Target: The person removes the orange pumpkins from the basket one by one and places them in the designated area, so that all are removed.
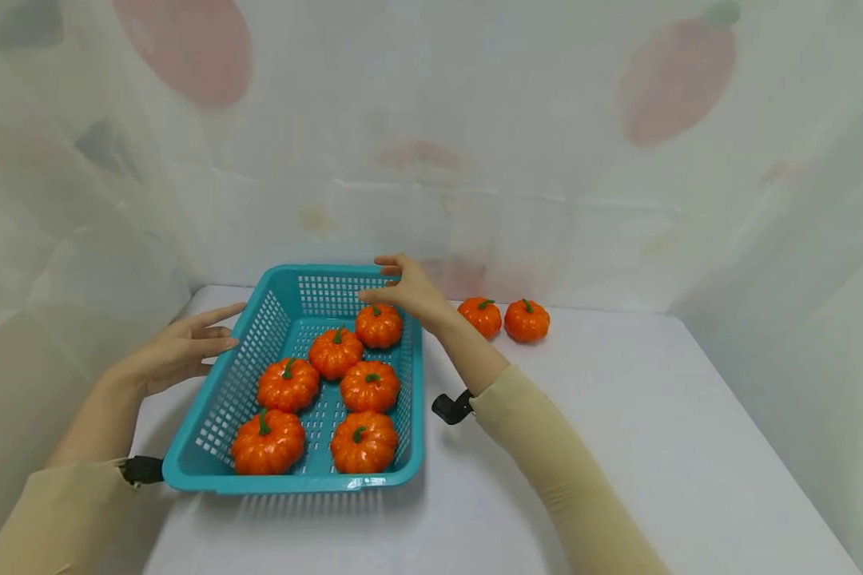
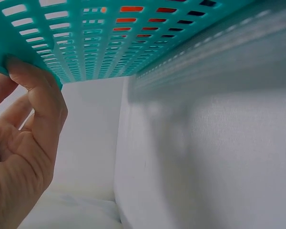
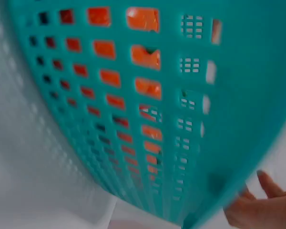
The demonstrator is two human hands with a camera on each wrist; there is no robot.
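Note:
A turquoise plastic basket (image 1: 288, 484) with perforated walls holds several shiny orange toy pumpkins (image 1: 288, 385) with green stems. My left hand (image 1: 176, 350) is at the basket's left side, its fingers extended. In the left wrist view, a fingertip of that hand (image 2: 31, 133) touches the basket's rim. Over the far right corner of the basket is my right hand (image 1: 413, 294), fingers apart, just above the rearmost pumpkin (image 1: 379, 327); nothing shows in its grasp. The right wrist view has part of that hand (image 3: 264, 210) beyond the basket wall (image 3: 248, 71).
Two more pumpkins, one (image 1: 481, 317) partly behind my right forearm and another (image 1: 527, 321) beside it, sit on the white table (image 1: 618, 431) near its back edge. Pale curtains with printed fruit shapes (image 1: 679, 80) hang behind and at both sides.

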